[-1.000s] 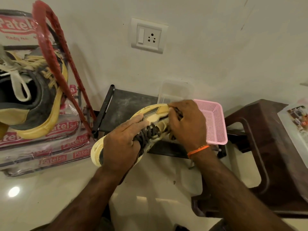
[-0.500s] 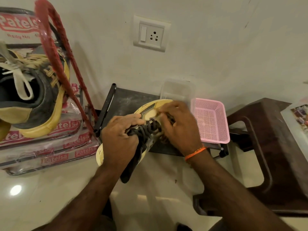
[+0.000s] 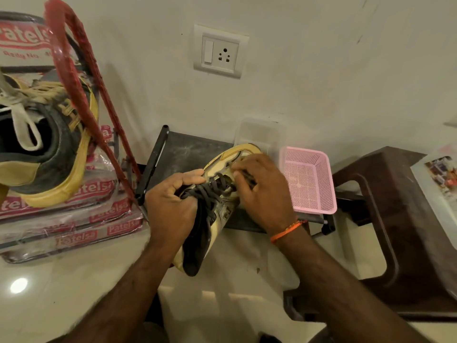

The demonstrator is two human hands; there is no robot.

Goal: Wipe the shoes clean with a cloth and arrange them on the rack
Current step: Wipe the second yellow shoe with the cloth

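Pale glossy floor (image 3: 61, 288) underneath it all. On it, left, a stack of red-printed plastic-wrapped packs (image 3: 74, 229); against the wall a low black rack (image 3: 188, 152), a pink mesh basket (image 3: 309, 179) on its right end, a clear container (image 3: 259, 134) behind; right, a dark brown stool (image 3: 408, 219).

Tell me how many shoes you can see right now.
2. One shoe is held in both hands over the low black rack; the other shoe sits at far left atop stacked packets. More may lie out of view.
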